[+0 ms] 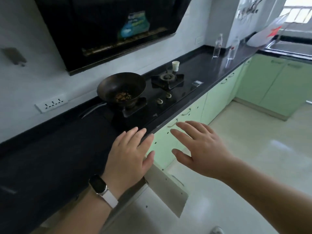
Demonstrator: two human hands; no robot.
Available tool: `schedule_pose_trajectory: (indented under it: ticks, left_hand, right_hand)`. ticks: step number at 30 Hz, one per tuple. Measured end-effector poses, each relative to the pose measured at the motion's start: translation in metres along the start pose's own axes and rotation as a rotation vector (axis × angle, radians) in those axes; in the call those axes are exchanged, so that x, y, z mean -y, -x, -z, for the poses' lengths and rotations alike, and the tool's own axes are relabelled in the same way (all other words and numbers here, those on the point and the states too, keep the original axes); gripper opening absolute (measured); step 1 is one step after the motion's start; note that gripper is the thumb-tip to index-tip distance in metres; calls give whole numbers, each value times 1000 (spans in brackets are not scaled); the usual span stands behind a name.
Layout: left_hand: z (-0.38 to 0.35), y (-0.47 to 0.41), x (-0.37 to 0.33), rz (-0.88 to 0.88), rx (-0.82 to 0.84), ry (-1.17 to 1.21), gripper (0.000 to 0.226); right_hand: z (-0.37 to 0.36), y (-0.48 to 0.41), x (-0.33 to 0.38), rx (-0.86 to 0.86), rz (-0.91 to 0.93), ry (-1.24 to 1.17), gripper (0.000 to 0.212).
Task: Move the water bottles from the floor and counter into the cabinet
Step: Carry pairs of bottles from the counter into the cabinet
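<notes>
Two hands spread flat, nothing held: left hand [130, 152] at the front edge of the black counter [50, 157], right hand [200, 149] out in front of the green cabinet doors [214, 105].

Fingers of both straight and splayed; whether the left palm touches the counter cannot be told. Fitness band [98, 185] with white strap on left wrist. Pale cabinet door [168, 190] swung out just below the left hand. Further along: wok [121, 86] with brown scraps on the near burner of the gas hob [170, 97], white cup [175, 65] behind the far burner. Two clear water bottles [217, 46] [233, 48] upright, near each other, at the counter's far end, well apart from both hands. Sink [290, 46] beyond.
</notes>
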State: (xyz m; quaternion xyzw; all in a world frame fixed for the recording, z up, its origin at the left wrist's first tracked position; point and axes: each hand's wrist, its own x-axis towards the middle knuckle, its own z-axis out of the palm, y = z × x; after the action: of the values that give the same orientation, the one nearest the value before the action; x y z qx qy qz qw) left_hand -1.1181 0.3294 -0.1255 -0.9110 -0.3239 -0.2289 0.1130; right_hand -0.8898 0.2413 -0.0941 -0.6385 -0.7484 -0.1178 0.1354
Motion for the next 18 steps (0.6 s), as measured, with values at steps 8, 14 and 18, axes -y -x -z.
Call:
schedule_pose_trajectory:
  ticks: [8, 14, 18]
  left_hand:
    - [-45, -140, -111, -150, -19, -5, 48]
    - [-89, -227, -196, -272, -86, 48, 47]
    - [-112, -271, -242, -346, -141, 85, 45]
  right_hand:
    - [19, 42, -167, -62, -142, 12, 52]
    - [32, 84, -278, -19, -258, 32, 53]
    - [45, 108, -332, -18, -328, 62, 55]
